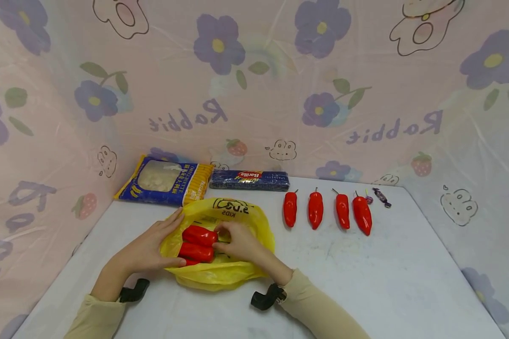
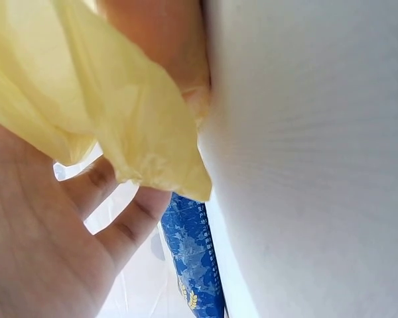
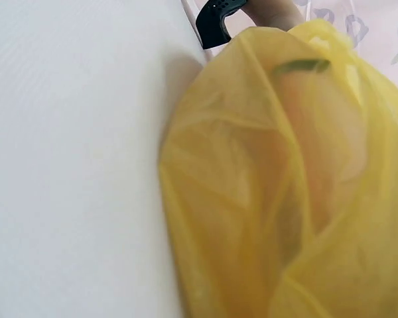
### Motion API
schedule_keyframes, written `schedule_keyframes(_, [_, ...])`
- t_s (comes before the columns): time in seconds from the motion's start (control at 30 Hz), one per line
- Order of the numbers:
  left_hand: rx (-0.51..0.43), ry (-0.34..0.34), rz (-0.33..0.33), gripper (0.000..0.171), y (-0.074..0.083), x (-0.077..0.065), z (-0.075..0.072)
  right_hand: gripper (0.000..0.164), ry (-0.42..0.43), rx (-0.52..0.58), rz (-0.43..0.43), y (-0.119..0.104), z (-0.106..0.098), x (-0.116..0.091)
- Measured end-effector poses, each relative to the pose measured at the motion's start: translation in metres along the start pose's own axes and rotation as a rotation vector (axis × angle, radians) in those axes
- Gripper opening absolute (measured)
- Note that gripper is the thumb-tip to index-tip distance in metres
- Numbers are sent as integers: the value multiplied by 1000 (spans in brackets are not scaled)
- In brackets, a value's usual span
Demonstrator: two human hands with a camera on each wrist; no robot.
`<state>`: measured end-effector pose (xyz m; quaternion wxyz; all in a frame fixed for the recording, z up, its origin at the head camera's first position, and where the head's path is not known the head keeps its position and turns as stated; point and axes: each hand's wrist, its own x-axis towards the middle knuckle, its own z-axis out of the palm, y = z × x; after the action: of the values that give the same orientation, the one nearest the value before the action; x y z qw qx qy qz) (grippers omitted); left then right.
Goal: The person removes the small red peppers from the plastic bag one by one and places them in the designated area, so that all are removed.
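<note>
A yellow plastic bag (image 1: 220,275) lies open on the table, with red peppers inside. My right hand (image 1: 242,242) reaches into the bag and pinches the stem end of the upper red pepper (image 1: 198,234). Just below it lies another red pepper (image 1: 196,253), and a third shows partly under that. At the bag's left side, my left hand (image 1: 146,249) touches the plastic with extended fingers, its thumb over the near rim. Yellow plastic (image 2: 139,126) covers those fingertips in the left wrist view. In the right wrist view, the bag (image 3: 232,199) hides my right hand.
Several red peppers stand in a row to the right, including one pepper (image 1: 316,209). Small wrapped candy (image 1: 381,197) lies beyond them. Behind the bag are a blue-and-yellow orecchiette pack (image 1: 161,183) and a dark blue spaghetti pack (image 1: 249,180). Patterned curtain (image 1: 254,94) encloses the white table (image 1: 343,292).
</note>
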<state>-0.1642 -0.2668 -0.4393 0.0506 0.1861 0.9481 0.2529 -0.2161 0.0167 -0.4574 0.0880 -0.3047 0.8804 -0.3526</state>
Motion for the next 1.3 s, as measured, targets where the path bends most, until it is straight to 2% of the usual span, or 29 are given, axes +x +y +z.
schedule_keyframes(0.3, [-3, -4, -2, 119, 0, 0, 0, 41, 9, 21, 12, 4, 7, 2])
schedule_keyframes(0.8, [-7, -2, 8, 117, 2, 0, -1, 39, 6, 7, 26, -1, 2, 0])
schedule_keyframes(0.93, [-13, -3, 12, 117, 1, 0, -2, 39, 25, 19, 36, -3, -3, -1])
schedule_keyframes(1.13, [-21, -6, 6, 118, 2, 0, -2, 35, 77, 30, -13, -5, -17, 0])
schedule_keyframes(1.3, [-26, -5, 7, 119, 2, -1, -2, 36, 113, 66, -18, -8, -30, -2])
